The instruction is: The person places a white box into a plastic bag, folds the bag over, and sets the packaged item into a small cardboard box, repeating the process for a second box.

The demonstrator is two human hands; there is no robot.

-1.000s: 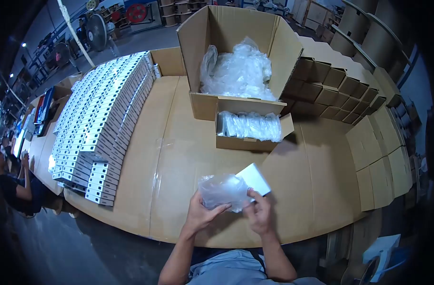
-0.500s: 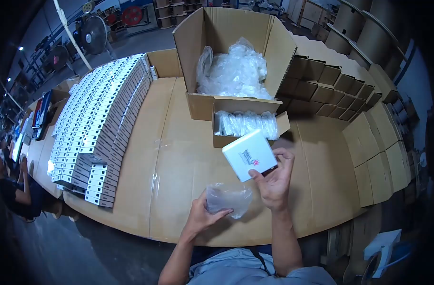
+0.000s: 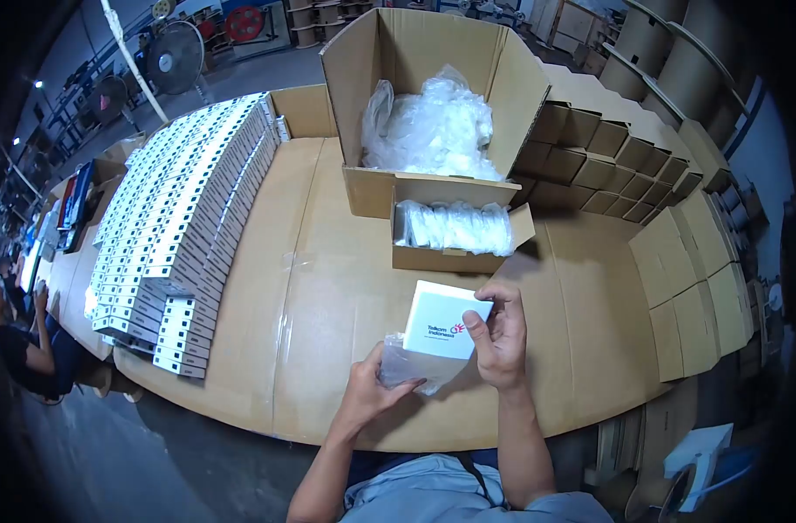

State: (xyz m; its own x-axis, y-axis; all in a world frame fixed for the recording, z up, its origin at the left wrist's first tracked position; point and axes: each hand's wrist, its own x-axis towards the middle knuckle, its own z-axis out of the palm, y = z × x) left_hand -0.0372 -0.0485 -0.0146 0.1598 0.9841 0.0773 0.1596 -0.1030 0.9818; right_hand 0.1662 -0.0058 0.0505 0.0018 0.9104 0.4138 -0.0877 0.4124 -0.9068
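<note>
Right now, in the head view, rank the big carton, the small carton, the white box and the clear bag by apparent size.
1. big carton
2. small carton
3. white box, nearer the camera, so its true rank against the small carton is unsure
4. clear bag, partly hidden by the box, so unsure

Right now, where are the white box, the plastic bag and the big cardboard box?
white box (image 3: 438, 319), head view, printed top face.
plastic bag (image 3: 400, 366), head view, crinkled side.
big cardboard box (image 3: 424, 48), head view, inner back wall.
</note>
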